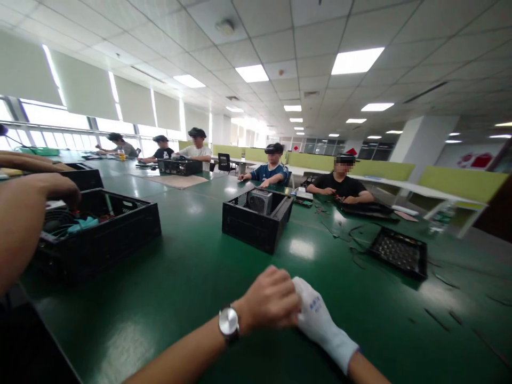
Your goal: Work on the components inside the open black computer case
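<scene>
My left hand (274, 298), bare and with a round silver-faced watch (229, 321) on its wrist, is curled closed against the finger end of a white work glove (318, 314). It appears to grip the glove there. Inside that glove is my right hand (312, 306), its fingers hidden behind the left. Small blue print marks the back of the glove. Both hands are raised over the green tabletop (192, 304). Beyond them stands an open black computer case (256, 224) with a grey power supply (260, 201) inside.
At left, another person's arm (24, 224) reaches into a second open black case (120, 234) holding cables. A black tray-like panel (400, 253), loose cables and scraps lie at right. Several people sit across the table; a third case (180, 166) stands further back.
</scene>
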### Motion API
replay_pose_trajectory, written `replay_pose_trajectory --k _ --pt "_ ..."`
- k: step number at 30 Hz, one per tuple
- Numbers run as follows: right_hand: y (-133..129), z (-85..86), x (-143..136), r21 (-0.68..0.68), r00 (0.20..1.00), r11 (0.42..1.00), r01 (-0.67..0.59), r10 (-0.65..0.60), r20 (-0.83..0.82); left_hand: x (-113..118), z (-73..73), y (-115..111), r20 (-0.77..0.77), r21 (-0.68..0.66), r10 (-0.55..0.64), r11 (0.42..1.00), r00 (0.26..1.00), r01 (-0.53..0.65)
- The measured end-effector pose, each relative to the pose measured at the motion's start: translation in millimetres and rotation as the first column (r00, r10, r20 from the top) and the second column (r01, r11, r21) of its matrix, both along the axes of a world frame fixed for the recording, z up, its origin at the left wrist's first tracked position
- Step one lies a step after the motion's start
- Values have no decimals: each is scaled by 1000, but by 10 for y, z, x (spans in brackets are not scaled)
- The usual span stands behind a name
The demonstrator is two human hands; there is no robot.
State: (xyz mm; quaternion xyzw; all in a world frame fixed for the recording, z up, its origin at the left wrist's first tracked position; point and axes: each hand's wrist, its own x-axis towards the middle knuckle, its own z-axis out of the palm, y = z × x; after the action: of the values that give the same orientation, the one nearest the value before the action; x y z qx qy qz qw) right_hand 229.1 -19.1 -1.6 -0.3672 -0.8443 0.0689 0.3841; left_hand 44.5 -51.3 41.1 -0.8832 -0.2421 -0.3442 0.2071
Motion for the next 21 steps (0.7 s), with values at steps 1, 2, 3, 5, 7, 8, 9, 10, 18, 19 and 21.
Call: replay_pose_trajectory --k 1,2,3,5,7,8,9,10,18,19,21 --pt "-47 -28 139 30 1000 1000 -1 1 8 -178 186 158 73 -31 151 988 986 -149" --pt "-97 -45 269 62 1000 998 -4 3 8 -352 354 335 120 -97 331 942 936 -321" --pt "-150 -53 384 94 1000 996 -6 5 4 -509 494 517 97 -166 468 878 879 -449" --pt "-266 -34 551 145 1000 989 -14 13 2 -747 671 850 39 -215 542 825 840 -522" --pt "-392 24 636 168 998 984 -56 57 -2 -864 722 1084 -29 -239 554 804 832 -544" --pt "-453 67 655 175 997 981 -81 83 -4 -880 718 1153 -55 -249 563 792 825 -557" --pt "-511 122 665 178 994 979 -103 106 -5 -873 705 1191 -72 -257 573 780 816 -571" --pt "-563 191 669 177 992 977 -121 123 -1 -847 690 1199 -84 -263 582 770 808 -582" --pt "-646 1316 510 188 999 982 -24 29 -27 -175 672 -101 -153 -305 544 768 825 -563" --pt "-609 1462 445 150 999 987 -49 47 18 -82 697 -398 -144 -335 472 804 870 -492" --pt "-521 1675 281 100 980 986 -137 120 157 39 792 -908 -169 -445 233 849 958 -285"
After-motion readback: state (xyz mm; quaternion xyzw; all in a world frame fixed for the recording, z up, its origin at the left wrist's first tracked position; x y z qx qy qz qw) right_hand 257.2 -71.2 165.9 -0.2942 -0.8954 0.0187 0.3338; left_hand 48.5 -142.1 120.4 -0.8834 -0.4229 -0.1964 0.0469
